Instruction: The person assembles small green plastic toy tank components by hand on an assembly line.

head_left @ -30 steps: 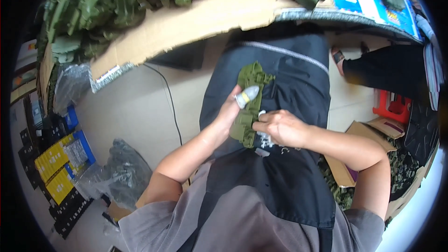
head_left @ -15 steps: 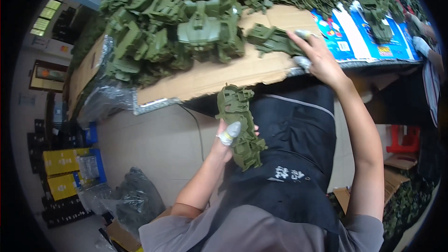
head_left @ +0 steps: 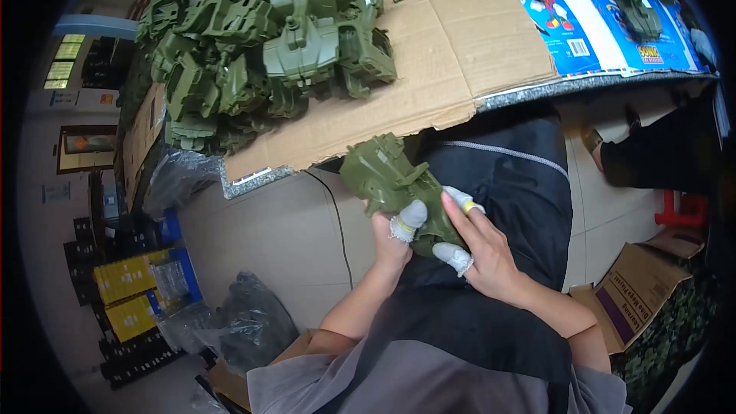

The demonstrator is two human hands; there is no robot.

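Note:
Over my lap, just off the table's edge, both hands grip an army-green moulded plastic toy part [head_left: 383,176]. My left hand [head_left: 389,244] wraps it from the left, its white-covered thumb lying across the part. From the right, my right hand [head_left: 491,259] closes on the lower end, with white covers on the thumb and a finger. The part looks like two pieces laid together, but the join is hidden under my fingers. On the table ahead lies a heap of similar green parts [head_left: 222,23], with a larger vehicle-like piece [head_left: 303,50] at its front.
Cardboard [head_left: 452,38] covers the table top, with blue printed sheets [head_left: 567,31] at the right. Below left are a dark plastic bag [head_left: 249,314] and yellow boxes [head_left: 126,276]. An open carton [head_left: 640,291] and a red stool [head_left: 678,211] stand right. Another person's leg [head_left: 659,146] shows there.
My right hand has picked up the green piece from the cardboard and brought it to the part in my left hand. The held part now shows its smoother side.

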